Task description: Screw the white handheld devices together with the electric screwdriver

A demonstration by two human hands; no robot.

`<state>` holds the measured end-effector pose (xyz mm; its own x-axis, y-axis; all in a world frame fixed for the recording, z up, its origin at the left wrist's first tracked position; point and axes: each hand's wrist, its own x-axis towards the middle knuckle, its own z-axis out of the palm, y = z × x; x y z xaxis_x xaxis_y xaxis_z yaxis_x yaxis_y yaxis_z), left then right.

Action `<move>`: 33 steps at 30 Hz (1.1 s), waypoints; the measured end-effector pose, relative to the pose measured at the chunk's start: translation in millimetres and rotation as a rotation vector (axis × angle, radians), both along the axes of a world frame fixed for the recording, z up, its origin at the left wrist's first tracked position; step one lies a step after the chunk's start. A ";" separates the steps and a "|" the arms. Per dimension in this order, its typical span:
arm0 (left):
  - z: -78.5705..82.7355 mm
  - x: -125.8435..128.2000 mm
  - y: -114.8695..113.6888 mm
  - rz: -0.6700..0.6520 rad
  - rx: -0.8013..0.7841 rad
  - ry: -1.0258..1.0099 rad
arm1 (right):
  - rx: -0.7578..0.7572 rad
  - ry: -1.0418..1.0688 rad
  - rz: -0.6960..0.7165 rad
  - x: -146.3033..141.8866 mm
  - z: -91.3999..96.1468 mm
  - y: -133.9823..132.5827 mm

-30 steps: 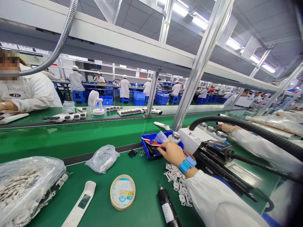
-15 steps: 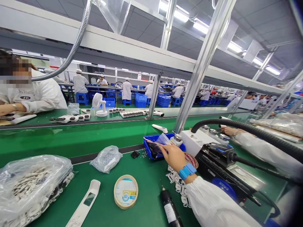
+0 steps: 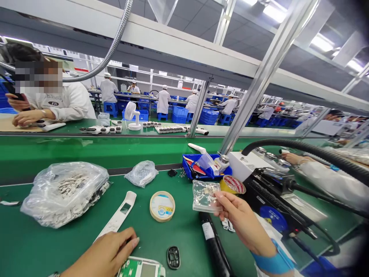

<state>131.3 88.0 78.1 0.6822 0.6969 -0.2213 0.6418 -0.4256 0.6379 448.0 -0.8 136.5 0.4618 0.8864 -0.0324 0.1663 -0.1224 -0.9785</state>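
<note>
My right hand (image 3: 239,219), with a blue wristband, pinches the right edge of a small clear plastic bag (image 3: 203,197). Small pale and metallic pieces show through the bag, which hangs above the bench. At the lower left my left hand (image 3: 111,248) is low over the green surface, its fingers curled together; whether they grip anything is hidden. Right beside its thumb lies a device with a green circuit board and a grey screen (image 3: 145,268), cut off by the frame's bottom edge. A black button pad (image 3: 173,257) is to the right of it. Beyond the left hand lies a white casing (image 3: 122,213).
A black electric screwdriver (image 3: 215,242) lies under the small bag. Behind are a tape roll (image 3: 162,206), a bag of screws (image 3: 142,174), a large bag of parts (image 3: 66,194) and a blue bin (image 3: 188,172). Black equipment (image 3: 265,192) stands right. Co-workers sit beyond.
My right hand has come back from the blue bin toward me and now holds the small bag. My left hand has entered the view. The view has shifted, showing more of the near bench.
</note>
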 end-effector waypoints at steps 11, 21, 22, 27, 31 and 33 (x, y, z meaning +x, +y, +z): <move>26.0 -5.5 -13.7 -0.016 0.070 -0.011 | -0.027 0.086 -0.017 -59.7 -26.1 -52.2; 23.9 -10.8 -16.5 -0.016 0.020 -0.112 | -0.057 0.089 0.076 -92.6 -34.9 -72.6; 24.8 -11.4 -17.3 -0.006 0.019 -0.128 | -0.069 0.095 0.085 -95.3 -34.1 -71.8; 44.3 -8.2 -26.6 -0.096 -0.036 -0.335 | -0.085 0.140 0.169 -116.3 -29.7 -61.9; 57.9 9.9 -29.7 -0.186 -0.370 -0.437 | -0.051 0.164 0.195 -133.6 -23.1 -55.0; 57.5 20.3 -28.9 -0.118 -0.623 -0.517 | -0.004 0.193 0.153 -139.0 -21.5 -53.0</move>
